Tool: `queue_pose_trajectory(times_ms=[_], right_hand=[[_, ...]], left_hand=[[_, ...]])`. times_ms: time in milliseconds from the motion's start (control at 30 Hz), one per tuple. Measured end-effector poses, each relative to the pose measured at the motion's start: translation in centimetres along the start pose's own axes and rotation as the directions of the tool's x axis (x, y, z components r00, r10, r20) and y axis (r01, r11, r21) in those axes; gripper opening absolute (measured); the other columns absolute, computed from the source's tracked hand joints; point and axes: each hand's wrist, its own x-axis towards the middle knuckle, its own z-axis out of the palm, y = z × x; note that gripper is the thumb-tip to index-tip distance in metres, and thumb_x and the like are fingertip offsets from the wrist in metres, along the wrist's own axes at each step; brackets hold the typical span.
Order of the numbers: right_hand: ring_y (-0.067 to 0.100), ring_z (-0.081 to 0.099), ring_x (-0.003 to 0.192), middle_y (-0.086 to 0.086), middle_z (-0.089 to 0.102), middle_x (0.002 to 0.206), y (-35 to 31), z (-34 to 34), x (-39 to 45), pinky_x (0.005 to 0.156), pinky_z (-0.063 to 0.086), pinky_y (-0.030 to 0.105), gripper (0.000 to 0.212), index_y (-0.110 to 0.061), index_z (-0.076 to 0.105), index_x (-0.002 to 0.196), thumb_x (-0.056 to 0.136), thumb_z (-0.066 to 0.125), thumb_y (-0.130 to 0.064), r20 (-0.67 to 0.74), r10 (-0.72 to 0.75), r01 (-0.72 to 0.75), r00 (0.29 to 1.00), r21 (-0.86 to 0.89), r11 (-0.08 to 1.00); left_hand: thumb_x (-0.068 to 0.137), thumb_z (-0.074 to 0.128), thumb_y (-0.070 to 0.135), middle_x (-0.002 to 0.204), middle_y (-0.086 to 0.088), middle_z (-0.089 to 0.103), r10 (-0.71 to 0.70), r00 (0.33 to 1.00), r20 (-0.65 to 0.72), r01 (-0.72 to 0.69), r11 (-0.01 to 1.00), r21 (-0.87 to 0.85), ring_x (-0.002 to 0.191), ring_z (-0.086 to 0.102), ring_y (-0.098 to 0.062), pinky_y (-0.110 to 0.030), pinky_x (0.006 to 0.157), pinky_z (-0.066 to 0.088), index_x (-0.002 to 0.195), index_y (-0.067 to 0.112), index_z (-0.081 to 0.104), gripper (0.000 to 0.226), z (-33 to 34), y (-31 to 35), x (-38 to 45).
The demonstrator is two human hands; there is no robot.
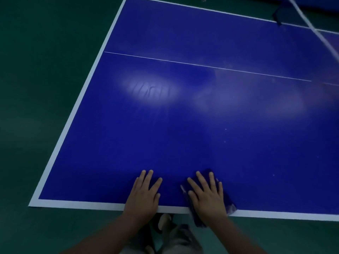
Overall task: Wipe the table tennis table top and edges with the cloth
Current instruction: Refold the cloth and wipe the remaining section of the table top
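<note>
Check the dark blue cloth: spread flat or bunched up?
Spread flat. The dark blue cloth lies pressed under the right hand, draping over the blue table's white near edge.

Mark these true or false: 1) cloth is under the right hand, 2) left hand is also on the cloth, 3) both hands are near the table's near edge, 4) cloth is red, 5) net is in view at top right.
1) True: the right hand lies flat on the cloth.
2) False: the left hand rests on the bare table top.
3) True: both sit by the white near edge.
4) False: the cloth is blue, like the table.
5) True: the net crosses the top right corner.
</note>
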Motion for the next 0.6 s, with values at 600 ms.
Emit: queue_pose_trajectory(times_ms=[600], right_hand=[[0.034, -0.013, 0.152, -0.011, 0.002, 0.167, 2.5, -0.3, 2.0, 0.12, -0.003, 0.06, 0.052, -0.048, 0.015, 0.155, 0.104, 0.021, -0.054, -0.02, 0.382, -0.361, 0.924, 0.287, 0.887]], left_hand=[[0.1, 0.024, 0.047, 0.167, -0.001, -0.001, -0.077, 0.997, 0.028, 0.075, 0.995, 0.063, 0.15, -0.02, -0.03, -0.055, 0.115, -0.018, 0.154, 0.041, 0.021, 0.055, 1.8, 3.9, 0.6]])
